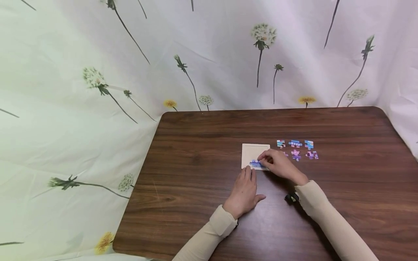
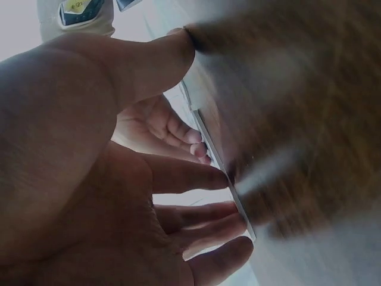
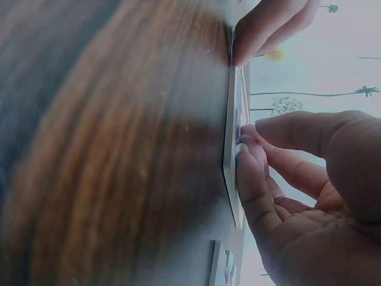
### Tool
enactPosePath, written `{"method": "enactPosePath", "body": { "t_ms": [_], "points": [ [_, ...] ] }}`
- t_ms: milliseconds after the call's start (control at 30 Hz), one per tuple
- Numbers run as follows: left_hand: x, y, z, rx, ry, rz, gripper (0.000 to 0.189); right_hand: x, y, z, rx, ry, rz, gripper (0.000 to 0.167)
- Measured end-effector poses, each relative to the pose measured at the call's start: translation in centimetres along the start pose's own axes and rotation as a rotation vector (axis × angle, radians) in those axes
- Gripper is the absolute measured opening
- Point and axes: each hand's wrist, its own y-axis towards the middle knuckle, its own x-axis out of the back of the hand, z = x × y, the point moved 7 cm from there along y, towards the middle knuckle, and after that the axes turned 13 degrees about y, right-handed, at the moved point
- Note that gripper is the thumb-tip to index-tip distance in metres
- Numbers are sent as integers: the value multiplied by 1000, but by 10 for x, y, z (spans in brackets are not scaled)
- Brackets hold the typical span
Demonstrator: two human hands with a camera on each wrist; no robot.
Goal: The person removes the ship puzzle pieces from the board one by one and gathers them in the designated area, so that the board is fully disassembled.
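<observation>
A square, pale puzzle tray (image 1: 253, 151) lies flat on the table, with joined blue-purple puzzle pieces (image 1: 254, 164) along its near edge. My left hand (image 1: 243, 192) rests at the near left edge, its fingertips on the rim. The left wrist view shows those fingers fairly straight along the thin tray edge (image 2: 240, 207), thumb spread away. Over the near right part of the tray, my right hand (image 1: 280, 164) pinches a puzzle piece between thumb and fingertips. In the right wrist view, the right hand (image 3: 303, 185) mostly hides that piece at the tray surface.
To the right of the tray lie several loose puzzle pieces in two rows, blue ones (image 1: 295, 144) behind and pink-purple ones (image 1: 295, 155) in front. The dark wooden table (image 1: 196, 203) ends at a white dandelion-print curtain (image 1: 222, 65) behind and at the left.
</observation>
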Motion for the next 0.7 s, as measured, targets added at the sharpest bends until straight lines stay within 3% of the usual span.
{"method": "enactPosePath", "body": {
  "t_ms": [167, 500, 700],
  "points": [
    [0, 0, 2, 1, 8, 10, 94, -1, 1, 2, -2, -8, -5, 13],
    [-6, 1, 3, 46, -124, 89, 92, -2, 2, 0, -19, -15, -20, 12],
    [-4, 1, 4, 60, -126, 86, 93, -2, 2, 1, -16, -5, -29, 9]
  ]
}}
